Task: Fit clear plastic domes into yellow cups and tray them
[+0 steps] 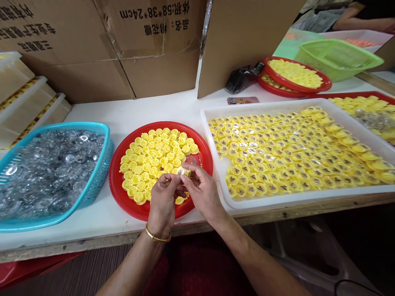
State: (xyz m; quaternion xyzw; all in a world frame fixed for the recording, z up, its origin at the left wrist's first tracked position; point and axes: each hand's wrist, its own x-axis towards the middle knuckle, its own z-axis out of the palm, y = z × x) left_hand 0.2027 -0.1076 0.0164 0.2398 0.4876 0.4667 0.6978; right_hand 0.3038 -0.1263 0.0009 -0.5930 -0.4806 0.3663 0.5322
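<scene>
My left hand (162,200) and my right hand (202,190) meet over the near edge of a red round tray (123,197). Their fingertips pinch together on one small yellow cap with a clear lid (182,172). The tray holds several rows of small yellow caps (154,158). A gold bangle sits on my left wrist. To the left stands a blue basket (95,185) full of clear plastic lids (46,168). To the right lies a white tray (216,123) covered with several rows of finished yellow pieces (293,148).
Cardboard boxes (154,41) stand along the back of the white table (101,218). Stacked white trays sit at far left. Behind the white tray are red trays of yellow caps (294,74), a green basket (336,57), a phone (242,100) and another person's arm (354,18).
</scene>
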